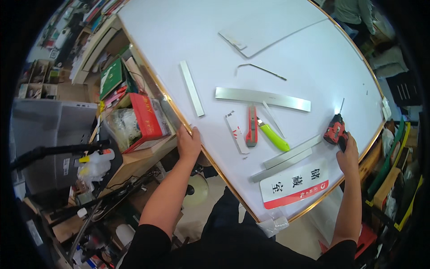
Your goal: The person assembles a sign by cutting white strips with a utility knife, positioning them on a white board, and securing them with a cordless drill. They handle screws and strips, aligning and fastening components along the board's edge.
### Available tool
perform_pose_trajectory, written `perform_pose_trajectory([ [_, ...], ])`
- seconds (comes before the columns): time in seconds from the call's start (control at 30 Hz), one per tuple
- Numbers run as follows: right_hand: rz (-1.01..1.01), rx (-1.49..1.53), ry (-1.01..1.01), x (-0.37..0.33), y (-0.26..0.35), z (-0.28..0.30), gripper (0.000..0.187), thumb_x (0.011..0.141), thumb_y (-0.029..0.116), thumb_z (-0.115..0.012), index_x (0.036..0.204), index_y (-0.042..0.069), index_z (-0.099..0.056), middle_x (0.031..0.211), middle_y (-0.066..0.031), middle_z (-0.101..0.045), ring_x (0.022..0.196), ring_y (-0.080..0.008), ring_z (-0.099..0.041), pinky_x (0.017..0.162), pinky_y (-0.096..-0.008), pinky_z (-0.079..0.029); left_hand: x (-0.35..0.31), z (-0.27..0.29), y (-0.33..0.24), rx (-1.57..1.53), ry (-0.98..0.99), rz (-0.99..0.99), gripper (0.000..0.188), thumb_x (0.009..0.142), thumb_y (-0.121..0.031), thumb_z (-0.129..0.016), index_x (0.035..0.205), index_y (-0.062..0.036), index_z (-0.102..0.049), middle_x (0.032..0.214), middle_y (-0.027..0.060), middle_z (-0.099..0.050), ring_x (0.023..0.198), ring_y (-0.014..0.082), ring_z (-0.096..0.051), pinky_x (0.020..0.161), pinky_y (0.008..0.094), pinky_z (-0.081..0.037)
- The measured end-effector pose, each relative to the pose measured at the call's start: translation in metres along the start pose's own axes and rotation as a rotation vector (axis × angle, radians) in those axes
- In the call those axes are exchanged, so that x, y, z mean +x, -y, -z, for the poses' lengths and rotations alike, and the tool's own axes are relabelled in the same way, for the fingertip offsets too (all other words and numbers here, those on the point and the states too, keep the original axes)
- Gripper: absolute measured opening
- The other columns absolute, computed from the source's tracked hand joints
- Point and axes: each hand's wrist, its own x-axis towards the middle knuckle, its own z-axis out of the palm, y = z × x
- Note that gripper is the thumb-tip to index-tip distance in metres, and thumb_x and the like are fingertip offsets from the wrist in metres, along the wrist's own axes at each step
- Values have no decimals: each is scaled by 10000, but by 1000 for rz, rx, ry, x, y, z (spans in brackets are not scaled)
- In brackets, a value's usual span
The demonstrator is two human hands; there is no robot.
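A large white board [179, 40] with a gold-coloured frame stretches out before me. My left hand [189, 142] is closed over the frame's left edge. On the right, my right hand [349, 155] grips the black handle of a red cordless drill [335, 129], whose long bit points away from me. In the middle of the board lie a red utility knife [252, 127] and a knife with a lime-green handle [274, 136]. A wide metal strip [264, 96] is just beyond them. A white-and-red sign plate [293, 186] with dark characters rests at the near corner.
Another metal strip [191, 88] lies left, and a thin bent rod [264, 71] farther up. Two more strips [282, 163] lie beside the sign. A clear sheet [268, 36] is at the far side. Shelving with a red box [145, 116] stands left; a person [354, 13] is beyond the board.
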Motion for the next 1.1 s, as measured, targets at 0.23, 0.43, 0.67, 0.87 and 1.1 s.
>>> perform_pose_trajectory([
  [0.23, 117, 53, -10, 16, -16, -17, 767, 750, -88, -600, 1483, -19, -380, 1385, -266, -530, 1259, -449, -523, 1073, -478, -445, -1, -5, -15, 86, -20, 65, 376, 978, -233, -546, 1185, 77, -495, 1184, 319, -556, 1142, 491, -532, 1000, 525, -438],
  [0.43, 181, 113, -22, 25, -20, -16, 769, 779, -82, -606, 1504, -18, -354, 1401, -277, -519, 1266, -456, -519, 1087, -470, -432, 0, -9, -14, 116, -18, 92, 353, 978, -206, -536, 1170, 84, -473, 1216, 358, -524, 1117, 521, -546, 981, 530, -463],
  [0.67, 217, 53, -38, 28, -21, -20, 779, 763, -87, -582, 1506, -22, -356, 1379, -275, -534, 1242, -460, -521, 1065, -488, -432, 1, -7, -12, 120, -30, 88, 392, 959, -250, -589, 1187, 60, -512, 1182, 337, -566, 1098, 507, -565, 970, 528, -469],
  [0.87, 173, 54, -16, 26, -26, -24, 768, 755, -67, -584, 1493, -16, -378, 1345, -262, -551, 1189, -464, -522, 1036, -506, -431, -6, 0, 1, -92, 20, 73, 416, 891, -241, -691, 1190, 30, -588, 1107, 281, -636, 1092, 443, -603, 950, 504, -487],
  [1.1, 118, 48, -33, 27, -19, -22, 766, 758, -53, -590, 1493, -14, -377, 1305, -253, -566, 1169, -459, -533, 1020, -501, -436, -18, 1, -12, -38, 28, 109, 518, 879, -251, -693, 1307, 5, -551, 1232, 266, -593, 1202, 435, -543, 1048, 486, -440],
])
